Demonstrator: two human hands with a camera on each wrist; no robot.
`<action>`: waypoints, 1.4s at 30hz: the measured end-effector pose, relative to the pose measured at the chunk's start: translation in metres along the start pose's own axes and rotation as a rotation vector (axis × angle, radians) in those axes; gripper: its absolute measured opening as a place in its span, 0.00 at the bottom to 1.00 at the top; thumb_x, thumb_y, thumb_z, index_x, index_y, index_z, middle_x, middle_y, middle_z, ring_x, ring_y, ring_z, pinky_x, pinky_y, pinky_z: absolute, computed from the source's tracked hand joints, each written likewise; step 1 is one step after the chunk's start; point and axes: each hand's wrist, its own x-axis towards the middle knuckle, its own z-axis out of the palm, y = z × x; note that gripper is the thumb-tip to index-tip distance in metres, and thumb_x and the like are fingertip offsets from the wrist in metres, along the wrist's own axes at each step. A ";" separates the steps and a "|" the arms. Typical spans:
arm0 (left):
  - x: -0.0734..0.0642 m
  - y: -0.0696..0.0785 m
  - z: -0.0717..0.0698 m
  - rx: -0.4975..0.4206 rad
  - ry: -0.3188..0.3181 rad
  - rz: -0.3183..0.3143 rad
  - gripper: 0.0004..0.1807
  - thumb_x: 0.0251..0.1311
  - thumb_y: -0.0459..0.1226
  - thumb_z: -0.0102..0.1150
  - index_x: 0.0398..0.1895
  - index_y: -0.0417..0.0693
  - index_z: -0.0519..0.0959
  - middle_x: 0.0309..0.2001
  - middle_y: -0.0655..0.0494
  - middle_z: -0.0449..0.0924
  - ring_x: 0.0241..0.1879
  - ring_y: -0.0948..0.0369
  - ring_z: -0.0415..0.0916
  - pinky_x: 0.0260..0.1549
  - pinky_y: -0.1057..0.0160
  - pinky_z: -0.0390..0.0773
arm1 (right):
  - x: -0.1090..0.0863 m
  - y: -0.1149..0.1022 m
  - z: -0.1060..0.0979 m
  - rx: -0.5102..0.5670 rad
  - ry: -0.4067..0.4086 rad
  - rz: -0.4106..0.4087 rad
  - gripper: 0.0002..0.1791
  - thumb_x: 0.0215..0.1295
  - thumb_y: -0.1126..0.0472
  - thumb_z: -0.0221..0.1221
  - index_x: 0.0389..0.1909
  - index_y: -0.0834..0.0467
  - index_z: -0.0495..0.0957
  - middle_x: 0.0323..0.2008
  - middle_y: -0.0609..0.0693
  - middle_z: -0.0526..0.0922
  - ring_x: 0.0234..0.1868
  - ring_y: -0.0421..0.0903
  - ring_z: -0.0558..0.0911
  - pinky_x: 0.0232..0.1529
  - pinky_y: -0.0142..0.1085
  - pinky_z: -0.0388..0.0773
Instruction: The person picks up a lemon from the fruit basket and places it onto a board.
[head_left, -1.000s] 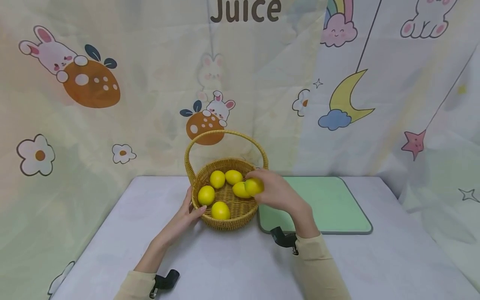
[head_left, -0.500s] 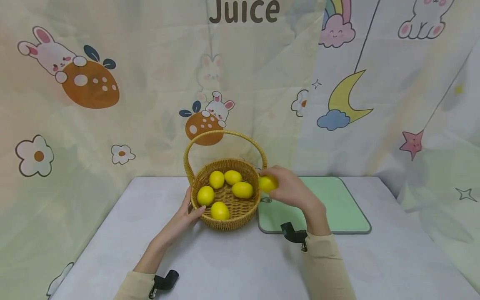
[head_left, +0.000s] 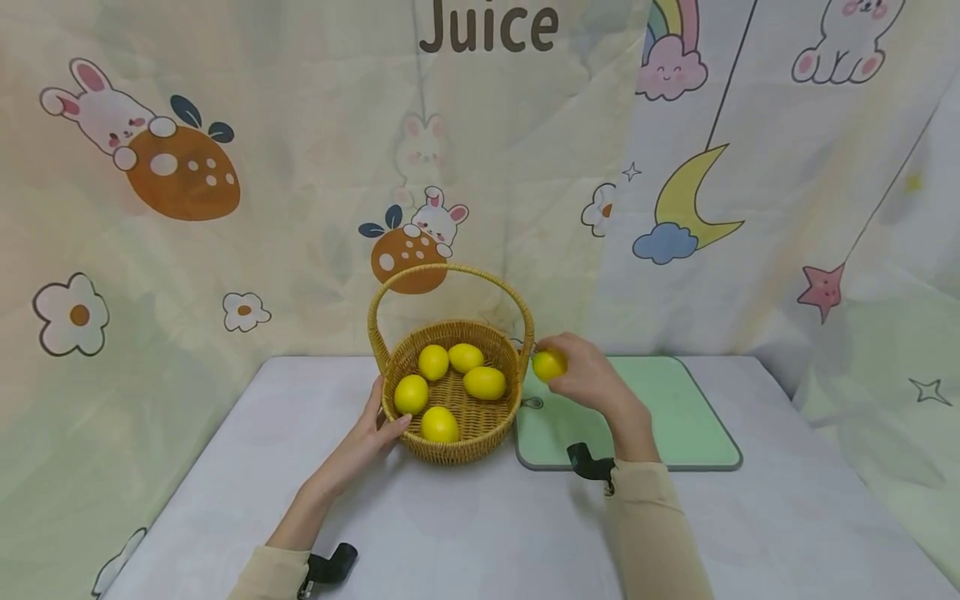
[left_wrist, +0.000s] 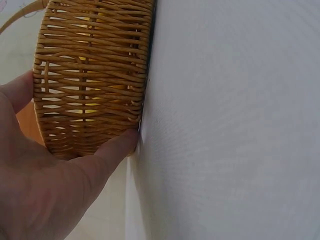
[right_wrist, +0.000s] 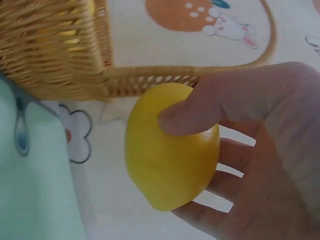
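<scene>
My right grip (head_left: 588,375) grasps a yellow lemon (head_left: 549,365), thumb on one side and fingers behind. A second ago that lemon was inside the wicker basket (head_left: 450,454), next to another; now it is past the rim, between two and three o'clock of the basket. It seems to hang over the ten-o'clock corner of the green board (head_left: 675,425), though I can't judge its height well.

My left grip (head_left: 371,435) holds the basket wall at eight o'clock, just as it did then. The five other lemons (head_left: 484,383) sit unchanged inside, roughly at one, three, six, nine and eleven o'clock. Basket and board share the white counter (head_left: 450,533). At twelve o'clock, the printed backdrop (head_left: 315,125) reads "Juice" (head_left: 489,27).
</scene>
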 end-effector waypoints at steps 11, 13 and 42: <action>-0.001 -0.004 0.002 -0.022 -0.002 -0.003 0.52 0.70 0.54 0.52 0.77 0.71 0.21 0.79 0.62 0.17 0.80 0.51 0.20 0.75 0.39 0.41 | 0.011 0.033 0.030 -0.041 -0.028 0.017 0.30 0.48 0.74 0.60 0.58 0.62 0.78 0.56 0.59 0.80 0.54 0.57 0.77 0.51 0.51 0.78; -0.002 -0.004 0.003 -0.022 -0.004 -0.003 0.51 0.70 0.55 0.52 0.77 0.72 0.22 0.79 0.63 0.17 0.80 0.53 0.20 0.76 0.40 0.41 | 0.012 0.038 0.035 -0.042 -0.025 0.013 0.30 0.48 0.74 0.60 0.58 0.63 0.78 0.56 0.60 0.80 0.54 0.57 0.78 0.52 0.52 0.78; -0.002 0.003 0.000 0.008 0.013 -0.031 0.51 0.69 0.57 0.52 0.76 0.76 0.22 0.80 0.65 0.19 0.80 0.54 0.21 0.75 0.38 0.38 | 0.036 0.065 0.066 -0.041 -0.013 -0.012 0.31 0.53 0.78 0.54 0.62 0.62 0.76 0.65 0.62 0.73 0.69 0.63 0.69 0.71 0.59 0.65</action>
